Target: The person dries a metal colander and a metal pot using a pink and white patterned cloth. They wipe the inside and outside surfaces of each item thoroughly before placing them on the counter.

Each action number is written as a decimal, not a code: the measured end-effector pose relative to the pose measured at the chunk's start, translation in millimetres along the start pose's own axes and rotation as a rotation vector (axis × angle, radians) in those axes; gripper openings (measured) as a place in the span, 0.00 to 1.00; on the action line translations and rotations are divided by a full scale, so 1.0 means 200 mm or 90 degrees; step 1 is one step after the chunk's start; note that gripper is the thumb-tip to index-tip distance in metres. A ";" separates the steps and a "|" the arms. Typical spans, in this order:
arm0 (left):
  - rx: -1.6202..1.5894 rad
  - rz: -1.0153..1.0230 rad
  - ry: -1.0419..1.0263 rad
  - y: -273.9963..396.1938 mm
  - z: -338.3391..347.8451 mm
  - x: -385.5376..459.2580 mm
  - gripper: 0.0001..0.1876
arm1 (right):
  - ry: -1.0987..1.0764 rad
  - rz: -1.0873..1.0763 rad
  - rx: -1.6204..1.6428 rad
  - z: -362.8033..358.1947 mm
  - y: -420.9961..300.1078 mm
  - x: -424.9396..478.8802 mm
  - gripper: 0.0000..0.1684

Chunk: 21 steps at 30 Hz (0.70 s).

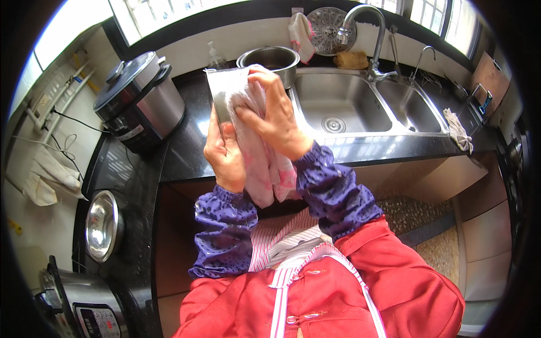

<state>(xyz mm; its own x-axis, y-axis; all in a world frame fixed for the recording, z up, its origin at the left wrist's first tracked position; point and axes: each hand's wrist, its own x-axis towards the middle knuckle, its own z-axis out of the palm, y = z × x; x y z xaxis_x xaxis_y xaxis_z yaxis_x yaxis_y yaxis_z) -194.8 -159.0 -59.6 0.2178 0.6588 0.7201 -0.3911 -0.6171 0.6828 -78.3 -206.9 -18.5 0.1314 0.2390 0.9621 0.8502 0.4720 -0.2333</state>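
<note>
My left hand (227,157) grips a flat-sided, shiny metal object (217,91) from its left side, held up over the counter edge. Its full shape is hidden by the cloth and my hands, so I cannot tell exactly what it is. A white and pink cloth (255,171) lies against its right side and hangs down toward my apron. My right hand (277,116) pinches this cloth against the metal, its fingers bent near the upper end. Just behind the hands is a steel pot (291,69) without a lid.
A double-bowl steel sink (312,133) with a tall faucet (378,42) lies to the right. An electric cooker (156,105) stands left on the black counter (186,156). Nearer are a steel bowl (101,228) and another cooker (97,304). A cabinet door (448,177) stands ajar below the sink.
</note>
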 end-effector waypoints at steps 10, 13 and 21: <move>-0.102 -0.025 -0.034 -0.07 0.01 -0.16 0.26 | -0.097 -0.180 -0.167 0.02 -0.01 0.15 0.17; -0.109 -0.035 -0.028 -0.05 0.03 -0.16 0.24 | -0.169 -0.164 -0.181 0.03 0.10 0.23 0.17; -0.073 -0.002 -0.031 -0.08 -0.02 -0.18 0.20 | -0.182 -0.037 -0.155 -0.04 -0.17 -0.06 0.27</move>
<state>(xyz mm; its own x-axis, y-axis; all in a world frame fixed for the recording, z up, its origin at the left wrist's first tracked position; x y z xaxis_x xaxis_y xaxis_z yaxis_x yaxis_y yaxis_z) -199.4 -171.1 -97.7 0.2604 0.6374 0.7252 -0.4897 -0.5601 0.6682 -105.5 -233.2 -21.5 -0.0393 0.4616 0.8862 0.9526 0.2850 -0.1062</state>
